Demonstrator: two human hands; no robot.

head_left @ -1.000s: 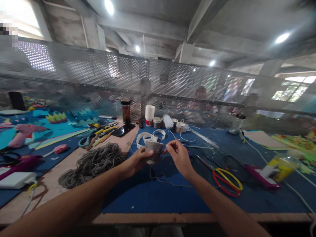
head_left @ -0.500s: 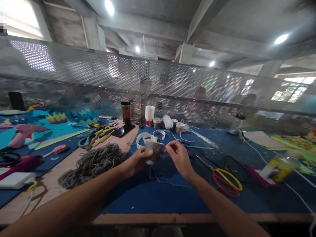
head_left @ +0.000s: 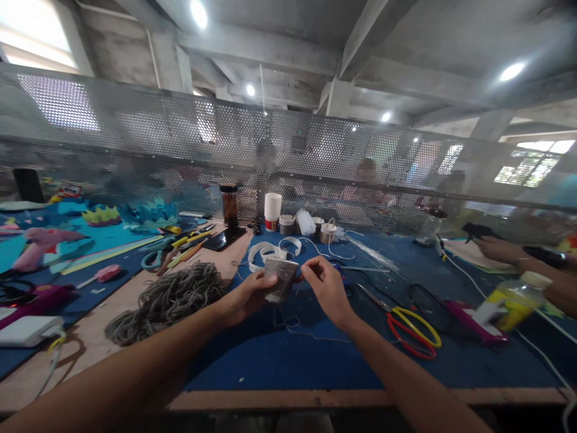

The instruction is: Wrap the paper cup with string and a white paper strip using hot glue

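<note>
My left hand [head_left: 250,293] is wrapped round a small cup [head_left: 280,278] covered in grey cord, its thumb on the near side. The cup tilts a little, with its pale rim uppermost. Close by the cup's right side, my right hand [head_left: 325,282] is closed in a pinch; what its fingertips hold is too small to make out. Loose grey cord [head_left: 293,325] trails on the blue table under the hands and off to the right. Behind the cup lie coils of white paper strip [head_left: 256,257].
Left stands a heap of grey cord [head_left: 180,300]. Scissors [head_left: 408,331] with red and yellow handles lie right, near a yellow bottle [head_left: 518,304]. Farther back are stacked paper cups [head_left: 273,210], small cord-wrapped cups [head_left: 328,231], a phone [head_left: 225,238] and another person's arm [head_left: 509,251].
Another person's arm has come in at the right edge, with a dark object at its hand. My hands and the cup have barely moved.
</note>
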